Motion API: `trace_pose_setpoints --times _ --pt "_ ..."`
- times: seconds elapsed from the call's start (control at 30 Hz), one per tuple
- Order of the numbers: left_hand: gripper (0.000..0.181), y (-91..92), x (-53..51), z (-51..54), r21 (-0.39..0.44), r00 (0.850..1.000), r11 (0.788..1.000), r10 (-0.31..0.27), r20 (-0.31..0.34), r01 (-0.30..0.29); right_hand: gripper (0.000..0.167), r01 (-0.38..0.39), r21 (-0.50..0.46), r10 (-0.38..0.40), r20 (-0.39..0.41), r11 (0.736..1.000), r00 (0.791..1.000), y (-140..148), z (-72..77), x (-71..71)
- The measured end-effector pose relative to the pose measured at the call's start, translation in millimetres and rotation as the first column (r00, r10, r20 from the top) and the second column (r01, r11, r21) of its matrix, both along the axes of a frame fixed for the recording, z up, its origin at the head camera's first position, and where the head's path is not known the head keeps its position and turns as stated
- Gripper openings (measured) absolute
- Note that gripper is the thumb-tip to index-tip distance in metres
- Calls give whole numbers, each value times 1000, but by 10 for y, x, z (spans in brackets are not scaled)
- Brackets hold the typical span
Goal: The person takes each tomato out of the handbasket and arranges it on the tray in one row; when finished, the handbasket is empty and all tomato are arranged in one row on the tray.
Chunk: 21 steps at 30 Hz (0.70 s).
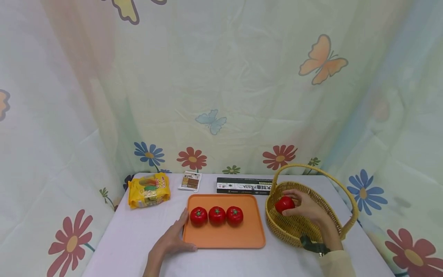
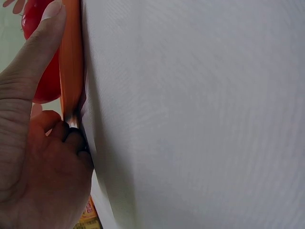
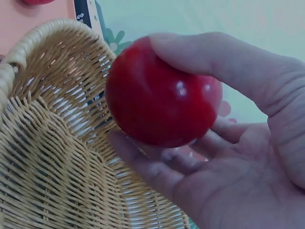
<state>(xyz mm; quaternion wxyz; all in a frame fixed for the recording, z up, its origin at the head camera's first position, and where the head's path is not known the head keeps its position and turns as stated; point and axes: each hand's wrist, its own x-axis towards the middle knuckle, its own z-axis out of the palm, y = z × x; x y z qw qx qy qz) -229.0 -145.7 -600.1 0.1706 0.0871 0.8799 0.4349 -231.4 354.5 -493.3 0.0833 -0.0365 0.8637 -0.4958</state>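
Observation:
My right hand [image 1: 306, 206] holds a red tomato [image 3: 162, 95] between thumb and fingers, over the wicker basket [image 1: 290, 235] on the right. The basket's arched handle rises around that forearm. An orange tray [image 1: 225, 239] lies in the middle of the table, with three red tomatoes in a row on it: a left one [image 1: 199, 216], a middle one [image 1: 217, 216] and a right one [image 1: 234, 216]. At the tray's front left corner, my left hand [image 1: 173, 236] grips the edge. Its thumb lies on the rim in the left wrist view, with the other fingers curled at the side.
Behind the tray lie a dark pasta box [image 1: 243, 186] and a small white-and-brown packet [image 1: 190, 181]. A yellow package [image 1: 149, 190] sits at the back left. The white-covered table [image 1: 131, 234] meets a flowered curtain [image 1: 221, 88] at the back and sides.

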Motion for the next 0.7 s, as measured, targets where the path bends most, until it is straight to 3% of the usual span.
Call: trace_pose_setpoints --times 0.17,0.4,0.57,0.7 --pt "139 0 -4 -1 6 1000 1000 -3 3 3 71 -21 15 21 -8 1000 1000 -14 -29 15" --pt "141 -17 -24 -12 -5 1000 1000 -14 -8 14 68 -45 -102 44 -20 994 999 -77 -81 4" --pt "142 -29 -26 -43 -1 1000 1000 -20 -9 20 67 -104 -147 95 -66 984 993 -164 -73 -2" --pt "143 -21 -20 -42 2 1000 1000 -18 -1 18 71 -115 -97 107 -89 989 990 -326 0 20"
